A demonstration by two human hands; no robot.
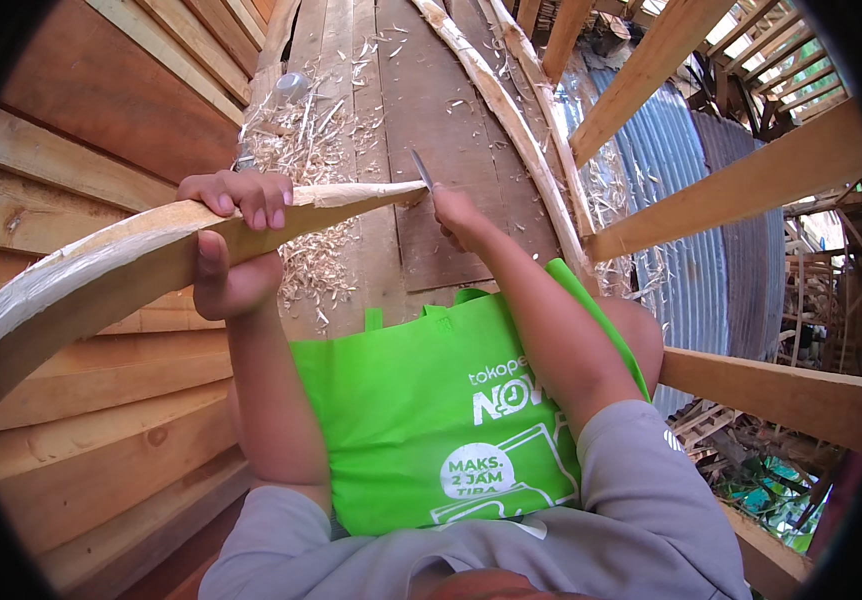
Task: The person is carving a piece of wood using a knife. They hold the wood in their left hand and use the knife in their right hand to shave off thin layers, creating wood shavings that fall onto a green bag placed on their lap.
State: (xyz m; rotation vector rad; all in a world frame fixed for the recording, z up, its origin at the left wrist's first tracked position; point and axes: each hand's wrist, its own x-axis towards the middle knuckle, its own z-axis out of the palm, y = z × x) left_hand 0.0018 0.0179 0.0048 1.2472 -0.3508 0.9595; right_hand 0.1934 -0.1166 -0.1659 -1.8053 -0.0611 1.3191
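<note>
A long pale piece of wood [91, 250], with rough whitish bark-like edging, runs from the left rim to a narrow tip near the middle. My left hand [236, 225] is closed around it, fingers over the top and thumb below. At the tip, my right hand [459, 217] grips a knife [420, 168]; its blade points up and away beside the wood's end, and the handle is hidden in my fist. Across my lap lies a green cloth bag [401, 400] with white print.
Curled wood shavings [316, 265] litter the plank floor [421, 110], with a small clear cup [292, 86] among them. Two long peeled poles [511, 115] lie along the right side. Wooden rails [731, 195] and corrugated metal sheets [671, 180] stand beyond; a plank wall [121, 365] closes the left.
</note>
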